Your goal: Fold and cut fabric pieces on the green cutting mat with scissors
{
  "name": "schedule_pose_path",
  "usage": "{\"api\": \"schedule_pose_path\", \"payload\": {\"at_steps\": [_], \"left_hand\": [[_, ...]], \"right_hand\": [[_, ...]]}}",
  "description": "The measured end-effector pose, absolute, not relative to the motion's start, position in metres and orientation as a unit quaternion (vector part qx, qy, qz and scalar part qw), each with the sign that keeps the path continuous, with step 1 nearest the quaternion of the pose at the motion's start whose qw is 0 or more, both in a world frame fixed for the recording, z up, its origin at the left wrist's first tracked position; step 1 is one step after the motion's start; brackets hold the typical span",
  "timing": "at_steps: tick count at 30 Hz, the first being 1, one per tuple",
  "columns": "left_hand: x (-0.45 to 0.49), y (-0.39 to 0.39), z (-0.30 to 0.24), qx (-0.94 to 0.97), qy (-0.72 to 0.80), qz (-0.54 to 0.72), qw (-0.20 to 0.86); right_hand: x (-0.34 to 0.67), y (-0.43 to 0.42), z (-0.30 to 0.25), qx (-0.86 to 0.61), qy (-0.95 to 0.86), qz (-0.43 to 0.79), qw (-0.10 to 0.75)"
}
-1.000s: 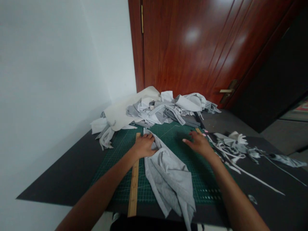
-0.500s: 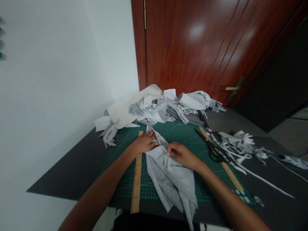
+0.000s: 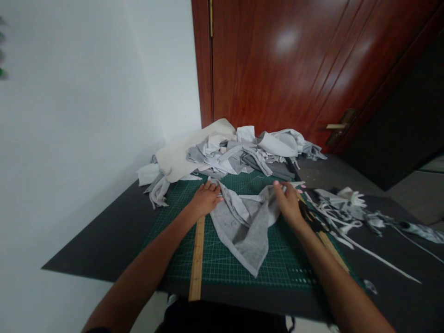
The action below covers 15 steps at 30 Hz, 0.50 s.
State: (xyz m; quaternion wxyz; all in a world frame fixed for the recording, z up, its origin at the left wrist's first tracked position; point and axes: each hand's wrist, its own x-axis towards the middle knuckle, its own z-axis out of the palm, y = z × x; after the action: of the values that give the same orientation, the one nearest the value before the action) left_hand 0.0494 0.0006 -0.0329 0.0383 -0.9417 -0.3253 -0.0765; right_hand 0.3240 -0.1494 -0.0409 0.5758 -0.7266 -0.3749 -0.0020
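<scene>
A piece of light grey fabric [image 3: 250,245] lies loosely folded on the green cutting mat [image 3: 236,275], one pointed corner toward me. My left hand [image 3: 204,199] rests on the fabric's upper left corner, fingers spread and pressing down. At the upper right corner, my right hand [image 3: 287,201] grips the cloth between thumb and fingers. Beneath my left wrist runs a wooden ruler [image 3: 196,259], pointing toward the mat's front edge. Black scissors [image 3: 308,216] lie beside my right forearm, partly hidden by it, over a second wooden ruler [image 3: 333,249].
Grey and white fabric scraps [image 3: 239,155] are heaped along the back of the dark table [image 3: 100,240], with a cream sheet [image 3: 176,159] at their left. On the right lie thin strips and offcuts [image 3: 347,203]. A white wall and a brown door [image 3: 270,60] stand behind.
My right hand has moved right and away from me, drawing the fabric's right corner across the mat. The hanging end has come up off the table's front edge. My left hand has shifted slightly left.
</scene>
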Motion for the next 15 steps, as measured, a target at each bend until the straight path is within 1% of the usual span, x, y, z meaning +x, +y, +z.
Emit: {"api": "schedule_pose_path", "payload": {"at_steps": [2, 3, 4, 6, 8, 9, 12, 15], "left_hand": [[0.049, 0.000, -0.030, -0.943, -0.314, -0.108, 0.040], [0.050, 0.000, -0.028, -0.947, -0.294, -0.122, 0.036], [0.050, -0.001, -0.027, -0.955, -0.266, -0.132, 0.029], [0.051, -0.002, -0.025, -0.970, -0.198, -0.144, 0.004], [0.053, -0.004, -0.024, -0.979, -0.145, -0.139, -0.028], [0.055, -0.006, -0.024, -0.981, -0.134, -0.134, -0.044], [0.060, -0.010, -0.024, -0.978, -0.146, -0.130, -0.072], [0.063, -0.012, -0.025, -0.972, -0.167, -0.148, -0.070]], "right_hand": [[0.306, -0.153, -0.039, -0.744, -0.448, -0.108, 0.484], [0.298, -0.155, -0.038, -0.730, -0.500, -0.130, 0.448], [0.291, -0.157, -0.037, -0.698, -0.568, -0.119, 0.419], [0.280, -0.161, -0.036, -0.605, -0.701, -0.032, 0.376], [0.271, -0.164, -0.035, -0.524, -0.776, 0.050, 0.348], [0.267, -0.165, -0.034, -0.503, -0.791, 0.068, 0.342], [0.253, -0.169, -0.032, -0.482, -0.812, 0.074, 0.321], [0.238, -0.171, -0.033, -0.477, -0.831, 0.073, 0.278]]}}
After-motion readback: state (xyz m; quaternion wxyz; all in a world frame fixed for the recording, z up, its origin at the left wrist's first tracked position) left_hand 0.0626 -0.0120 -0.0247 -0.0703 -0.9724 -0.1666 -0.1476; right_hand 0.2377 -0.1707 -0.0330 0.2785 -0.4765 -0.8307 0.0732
